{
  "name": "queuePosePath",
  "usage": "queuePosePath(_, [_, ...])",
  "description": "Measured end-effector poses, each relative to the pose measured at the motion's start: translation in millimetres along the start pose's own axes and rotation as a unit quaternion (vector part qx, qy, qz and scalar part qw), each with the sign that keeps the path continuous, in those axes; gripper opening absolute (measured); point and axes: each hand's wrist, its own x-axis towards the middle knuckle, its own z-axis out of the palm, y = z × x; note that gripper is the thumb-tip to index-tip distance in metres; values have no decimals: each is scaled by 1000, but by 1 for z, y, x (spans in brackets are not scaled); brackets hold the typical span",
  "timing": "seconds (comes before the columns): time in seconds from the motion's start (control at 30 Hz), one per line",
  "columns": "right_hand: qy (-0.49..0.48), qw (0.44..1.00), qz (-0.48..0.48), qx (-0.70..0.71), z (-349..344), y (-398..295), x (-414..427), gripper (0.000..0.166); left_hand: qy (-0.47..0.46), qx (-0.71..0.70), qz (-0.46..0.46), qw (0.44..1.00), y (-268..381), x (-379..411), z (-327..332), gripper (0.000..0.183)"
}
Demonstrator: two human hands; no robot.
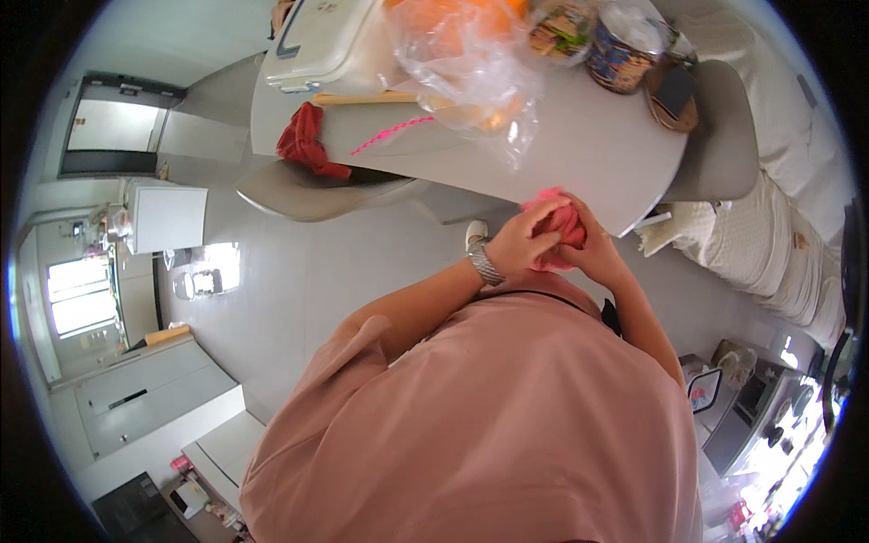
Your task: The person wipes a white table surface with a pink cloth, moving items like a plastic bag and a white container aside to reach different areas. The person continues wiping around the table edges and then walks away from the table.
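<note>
A bunched pink-red cloth (565, 227) is held between both hands in front of my body, by the near edge of a grey-white table (584, 156). My left hand (533, 234), with a metal-band watch on the wrist, grips its left side. On its right side, my right hand (594, 244) has the fingers curled around the folds. Part of the cloth shows beyond and below the fingers. Just past the hands on the tabletop lies a clear plastic bag (475, 81) with orange and yellowish things inside. A pink twisted strip (392, 134) lies left of the bag.
A white lidded box (326, 47), a patterned tub (621, 58) and a brown item (669, 108) stand along the table. A dark red cloth (305, 142) hangs over the table edge onto a chair (305, 193). Another chair (726, 136) and white quilted fabric (740, 251) are at right.
</note>
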Motion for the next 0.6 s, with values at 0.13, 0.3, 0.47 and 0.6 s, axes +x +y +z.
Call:
queuePosePath(0.13, [13, 996, -20, -83, 32, 22, 50, 62, 33, -64, -17, 997, -27, -24, -83, 45])
queuePosePath(0.3, [79, 977, -17, -198, 43, 30, 108, 53, 254, 137, -180, 941, -80, -51, -241, 25])
queuePosePath(0.47, [86, 969, 97, -210, 49, 71, 145, 48, 352, 43, -233, 906, -121, -68, -379, 19])
queuePosePath(0.6, [83, 966, 130, -207, 54, 72, 151, 50, 367, 183, -258, 875, -117, -57, -423, 18])
